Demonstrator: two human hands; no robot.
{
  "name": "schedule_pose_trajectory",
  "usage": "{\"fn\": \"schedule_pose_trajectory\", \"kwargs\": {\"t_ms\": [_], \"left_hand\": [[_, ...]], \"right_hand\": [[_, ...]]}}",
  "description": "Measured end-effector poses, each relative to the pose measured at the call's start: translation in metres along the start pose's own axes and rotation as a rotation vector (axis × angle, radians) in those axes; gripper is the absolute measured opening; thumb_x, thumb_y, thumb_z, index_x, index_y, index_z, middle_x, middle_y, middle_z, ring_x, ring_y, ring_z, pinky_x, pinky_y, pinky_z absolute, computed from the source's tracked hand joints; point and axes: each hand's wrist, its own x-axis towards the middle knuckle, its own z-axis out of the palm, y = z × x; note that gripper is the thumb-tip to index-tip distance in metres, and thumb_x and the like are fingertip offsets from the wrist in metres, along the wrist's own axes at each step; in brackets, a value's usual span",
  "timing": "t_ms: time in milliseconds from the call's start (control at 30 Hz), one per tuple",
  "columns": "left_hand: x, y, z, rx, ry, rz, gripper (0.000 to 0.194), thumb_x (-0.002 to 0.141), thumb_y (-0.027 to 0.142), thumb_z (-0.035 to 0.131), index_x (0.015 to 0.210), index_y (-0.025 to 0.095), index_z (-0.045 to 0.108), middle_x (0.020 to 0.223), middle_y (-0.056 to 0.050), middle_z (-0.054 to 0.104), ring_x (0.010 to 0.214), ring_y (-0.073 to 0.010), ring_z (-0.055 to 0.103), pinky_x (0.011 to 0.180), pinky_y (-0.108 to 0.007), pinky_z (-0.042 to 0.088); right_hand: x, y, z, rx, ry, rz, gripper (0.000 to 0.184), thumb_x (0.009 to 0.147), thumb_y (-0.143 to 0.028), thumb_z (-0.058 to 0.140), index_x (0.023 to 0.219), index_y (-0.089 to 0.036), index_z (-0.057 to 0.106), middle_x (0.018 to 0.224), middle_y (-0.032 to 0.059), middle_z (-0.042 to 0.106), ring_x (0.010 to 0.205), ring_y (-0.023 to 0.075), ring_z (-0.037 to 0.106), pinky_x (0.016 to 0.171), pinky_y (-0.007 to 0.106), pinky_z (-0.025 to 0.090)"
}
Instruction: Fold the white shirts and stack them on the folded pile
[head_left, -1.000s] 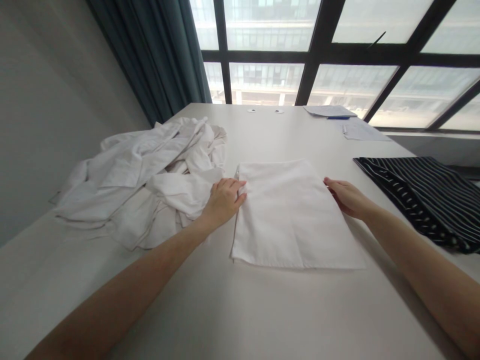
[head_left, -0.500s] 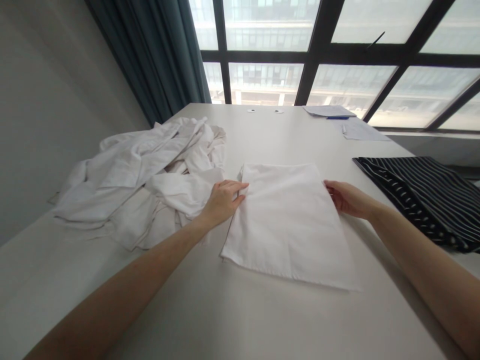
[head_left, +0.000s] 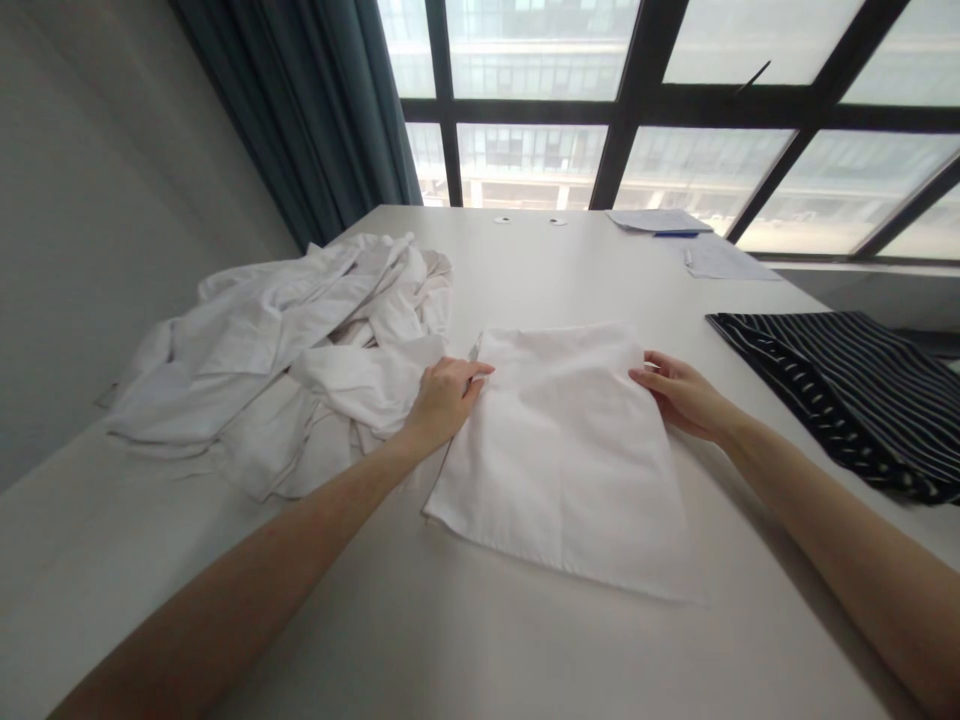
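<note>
A folded white cloth [head_left: 566, 460] lies in front of me, its near edge slanting down toward the right. My left hand [head_left: 448, 392] grips its left side near the upper corner, thumb and fingers closed on the fabric. On the opposite side, my right hand [head_left: 673, 392] pinches the right edge, thumb on top and the other fingers partly behind the cloth. Soft creases run across the upper part between both hands. Close to my left hand lies a crumpled heap of white cloths [head_left: 247, 340].
The white table [head_left: 360, 640] carries everything. At the right lies a black and white striped cloth [head_left: 862, 390]. Papers [head_left: 660, 221] with a blue pen [head_left: 676, 235] rest near the far edge by the window [head_left: 540, 60]. A dark blue curtain [head_left: 315, 110] hangs at the back left.
My right hand has moved slightly left and now pinches the cloth's right edge. The cloth has shifted a little left and toward me, with more creases across its upper part.
</note>
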Motion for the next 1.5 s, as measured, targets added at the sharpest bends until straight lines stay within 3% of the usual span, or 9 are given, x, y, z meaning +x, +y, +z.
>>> {"fn": "schedule_pose_trajectory", "kwargs": {"t_ms": [233, 367, 567, 700, 900, 1067, 1233, 1333, 1500], "left_hand": [[-0.002, 0.005, -0.002, 0.146, -0.006, 0.012, 0.037, 0.09, 0.01, 0.046, 0.116, 0.023, 0.068, 0.104, -0.005, 0.072, 0.103, -0.0254, 0.058, 0.097, -0.044, 0.037], [-0.004, 0.008, -0.001, 0.241, -0.064, 0.039, 0.038, 0.092, 0.015, 0.048, 0.125, 0.025, 0.064, 0.101, -0.008, 0.068, 0.105, -0.0278, 0.056, 0.098, -0.046, 0.037], [-0.009, 0.015, -0.004, 0.294, -0.029, 0.189, 0.043, 0.092, 0.016, 0.047, 0.134, 0.024, 0.058, 0.148, -0.014, 0.044, 0.139, -0.0305, 0.037, 0.113, -0.052, 0.026], [-0.008, 0.013, -0.004, 0.283, -0.153, 0.255, 0.048, 0.094, 0.015, 0.04, 0.141, 0.021, 0.05, 0.154, -0.009, 0.041, 0.146, -0.0257, 0.03, 0.119, -0.051, 0.018], [-0.008, 0.011, -0.002, 0.343, -0.236, 0.203, 0.053, 0.096, 0.022, 0.035, 0.148, 0.012, 0.039, 0.156, -0.011, 0.038, 0.146, -0.0228, 0.03, 0.12, -0.046, 0.019], [-0.008, 0.01, -0.004, 0.342, -0.285, 0.193, 0.053, 0.097, 0.025, 0.035, 0.149, 0.014, 0.035, 0.157, -0.01, 0.035, 0.147, -0.0229, 0.027, 0.12, -0.047, 0.019], [-0.004, 0.006, -0.006, 0.302, -0.342, 0.183, 0.052, 0.1, 0.026, 0.032, 0.15, 0.017, 0.033, 0.158, -0.008, 0.034, 0.147, -0.0222, 0.027, 0.119, -0.048, 0.021], [-0.004, 0.004, -0.006, 0.288, -0.306, 0.187, 0.05, 0.1, 0.026, 0.032, 0.149, 0.017, 0.036, 0.156, -0.008, 0.037, 0.147, -0.0216, 0.029, 0.119, -0.047, 0.022], [-0.006, 0.005, -0.004, 0.281, -0.25, 0.196, 0.05, 0.098, 0.021, 0.035, 0.147, 0.018, 0.04, 0.154, -0.009, 0.041, 0.145, -0.0227, 0.032, 0.118, -0.048, 0.024]], "right_hand": [[0.004, 0.002, 0.001, -0.39, 0.193, -0.174, 0.05, 0.069, -0.045, 0.075, 0.102, -0.026, 0.042, 0.075, -0.0025, 0.066, 0.065, 0.0191, 0.063, 0.058, 0.031, 0.05], [0.008, 0.011, -0.004, -0.718, 0.276, -0.212, 0.04, 0.077, -0.043, 0.065, 0.106, -0.025, 0.042, 0.076, -0.0001, 0.065, 0.069, 0.0215, 0.062, 0.067, 0.036, 0.049], [0.008, 0.016, -0.006, -0.85, 0.351, -0.366, 0.053, 0.083, -0.045, 0.057, 0.13, -0.022, 0.043, 0.115, 0.0129, 0.063, 0.084, 0.024, 0.065, 0.078, 0.042, 0.054], [0.003, 0.014, 0.003, -1.102, 0.219, -0.589, 0.041, 0.09, -0.042, 0.049, 0.124, -0.02, 0.057, 0.135, 0.0172, 0.054, 0.123, 0.0321, 0.052, 0.101, 0.049, 0.045], [0.002, 0.02, 0.005, -1.337, -0.072, -0.513, 0.054, 0.1, -0.048, 0.033, 0.146, -0.023, 0.042, 0.155, 0.0098, 0.04, 0.147, 0.028, 0.026, 0.116, 0.052, 0.027], [0.007, 0.024, -0.007, -1.439, 0.02, -0.424, 0.058, 0.099, -0.054, 0.03, 0.151, -0.028, 0.035, 0.16, 0.0062, 0.032, 0.148, 0.0293, 0.023, 0.114, 0.058, 0.025], [-0.002, 0.015, 0.001, -1.512, 0.137, -0.496, 0.049, 0.098, -0.041, 0.037, 0.141, -0.022, 0.049, 0.155, 0.0126, 0.04, 0.145, 0.0357, 0.028, 0.112, 0.062, 0.026], [-0.025, 0.001, 0.027, -1.456, -0.037, -0.598, 0.042, 0.097, -0.035, 0.042, 0.132, -0.019, 0.059, 0.149, 0.0151, 0.047, 0.143, 0.0368, 0.031, 0.111, 0.061, 0.03], [-0.068, -0.014, 0.082, -1.148, -0.664, -0.645, 0.052, 0.095, -0.045, 0.054, 0.144, -0.029, 0.048, 0.155, 0.0061, 0.041, 0.145, 0.0277, 0.03, 0.116, 0.048, 0.03]]}}
